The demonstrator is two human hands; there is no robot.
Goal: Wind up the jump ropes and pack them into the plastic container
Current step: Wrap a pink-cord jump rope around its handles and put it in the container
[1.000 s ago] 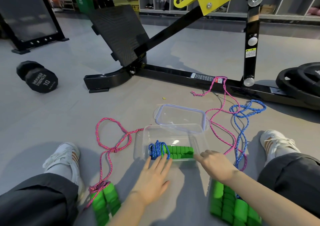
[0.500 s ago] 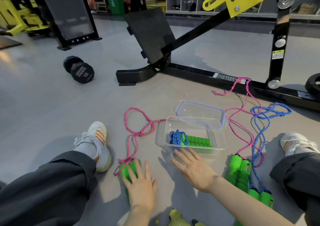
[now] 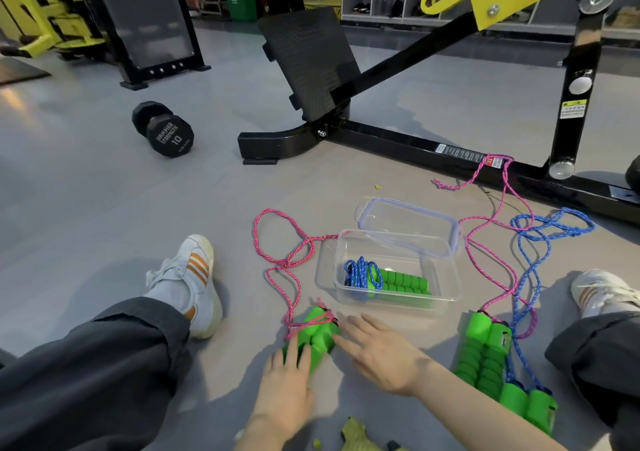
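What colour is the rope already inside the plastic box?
The rope is blue, with green handles; head view.

Pink jump rope (image 3: 286,263): pink, flecked braid.
Wound jump rope (image 3: 362,272): blue.
Handles (image 3: 481,350): bright green, ribbed.
Plastic container (image 3: 446,277): clear.
Lid (image 3: 415,208): clear, violet-blue rim.
Dumbbell (image 3: 169,137): black, white lettering.
Shoe (image 3: 194,270): white, orange stripes.

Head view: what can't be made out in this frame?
- Head view: the lower part of the green handles is covered by the left hand.
- Head view: the right hand is motion-blurred at its fingertips, so contact with the handles is unclear.
- Head view: the yellow-green object is cut off by the bottom edge and cannot be identified.
- Head view: the print on the warning label on the machine post is too small to read.
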